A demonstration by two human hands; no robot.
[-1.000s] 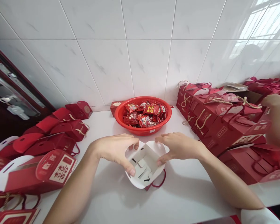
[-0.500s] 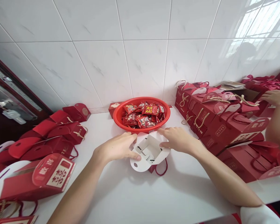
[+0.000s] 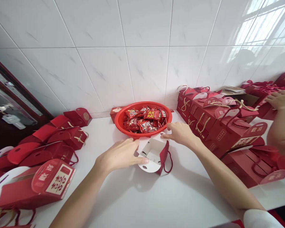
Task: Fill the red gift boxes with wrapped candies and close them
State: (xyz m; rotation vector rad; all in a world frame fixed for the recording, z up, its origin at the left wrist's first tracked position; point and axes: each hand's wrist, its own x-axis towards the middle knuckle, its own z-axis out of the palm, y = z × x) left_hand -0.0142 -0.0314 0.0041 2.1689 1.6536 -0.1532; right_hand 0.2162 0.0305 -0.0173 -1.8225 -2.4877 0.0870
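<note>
A small box (image 3: 156, 148), white inside and red outside, stands with its top open on the white counter, a dark red cord loop at its right side. My left hand (image 3: 120, 153) grips its left flap, thumb on the white flap and fingers behind. Just above the box's back right corner is my right hand (image 3: 180, 133), its fingers apart and off the box. Behind both hands sits a red plastic basket (image 3: 120, 126) filled with red candy packets (image 3: 146, 118).
Red gift boxes (image 3: 38, 180) line the left side. More boxes with rope handles (image 3: 218, 126) are stacked at the right. Another person's hand (image 3: 281, 99) reaches in at the far right. A tiled wall (image 3: 147, 72) rises behind the basket.
My right hand has let go of the box's right side and moved slightly up. The box's right flap now stands up, red side showing. My left hand keeps its hold.
</note>
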